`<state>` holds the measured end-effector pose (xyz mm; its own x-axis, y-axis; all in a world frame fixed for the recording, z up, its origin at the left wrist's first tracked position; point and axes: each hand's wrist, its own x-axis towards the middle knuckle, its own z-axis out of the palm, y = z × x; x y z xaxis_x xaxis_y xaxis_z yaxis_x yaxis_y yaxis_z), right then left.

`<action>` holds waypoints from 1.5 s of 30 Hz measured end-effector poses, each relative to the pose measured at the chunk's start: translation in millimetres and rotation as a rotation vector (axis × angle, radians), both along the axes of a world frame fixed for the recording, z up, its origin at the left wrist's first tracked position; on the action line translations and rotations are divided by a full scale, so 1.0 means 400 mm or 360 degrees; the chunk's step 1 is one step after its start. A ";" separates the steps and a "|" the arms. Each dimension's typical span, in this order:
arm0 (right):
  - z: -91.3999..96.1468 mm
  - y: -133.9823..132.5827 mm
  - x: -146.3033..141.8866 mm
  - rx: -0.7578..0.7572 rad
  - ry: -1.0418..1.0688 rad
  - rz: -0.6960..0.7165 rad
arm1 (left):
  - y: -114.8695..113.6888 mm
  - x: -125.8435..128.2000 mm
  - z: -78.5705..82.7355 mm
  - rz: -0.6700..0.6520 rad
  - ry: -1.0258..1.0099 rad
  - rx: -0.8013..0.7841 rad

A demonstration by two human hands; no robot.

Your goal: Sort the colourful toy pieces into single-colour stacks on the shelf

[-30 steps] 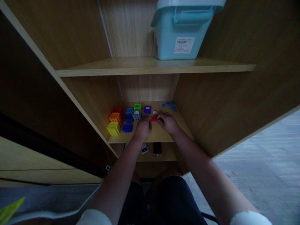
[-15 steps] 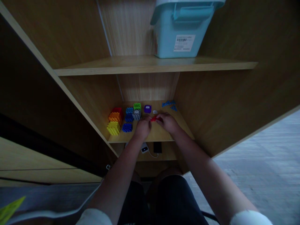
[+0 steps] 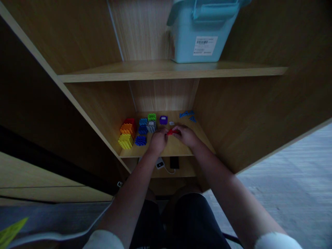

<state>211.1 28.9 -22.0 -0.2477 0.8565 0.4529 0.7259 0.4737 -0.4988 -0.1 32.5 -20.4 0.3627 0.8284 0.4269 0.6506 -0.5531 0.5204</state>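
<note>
Red toy piece [image 3: 171, 132] is mid-frame, directly between left hand [image 3: 159, 139] and right hand [image 3: 187, 135], fingers of each pinching one end, neither clearly nearer, visible length running roughly left-right.

The piece [image 3: 170, 132] you hold is red. You have a yellow stack [image 3: 126, 142], orange stack [image 3: 127, 129], grey stack [image 3: 151, 127], green stack [image 3: 151, 117] and purple block [image 3: 163, 122]. Your shelf [image 3: 171, 74]: light-brown wood grain. Bin [image 3: 199, 29]: pale teal, white label [image 3: 205, 46], dark print.

Head-worn view — forward, down into cabinet [image 3: 249, 114]
</note>
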 end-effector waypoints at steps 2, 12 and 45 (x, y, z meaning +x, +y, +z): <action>0.000 0.000 -0.001 -0.0019 0.0034 0.0021 | -0.001 0.000 0.003 -0.0010 0.0002 -0.0007; -0.008 -0.001 0.006 -0.0064 0.0155 0.0041 | -0.006 -0.003 0.011 0.0042 0.0133 0.0059; -0.022 0.045 -0.031 0.0110 -0.0066 -0.0127 | -0.070 0.014 0.065 0.0378 0.0724 -0.0129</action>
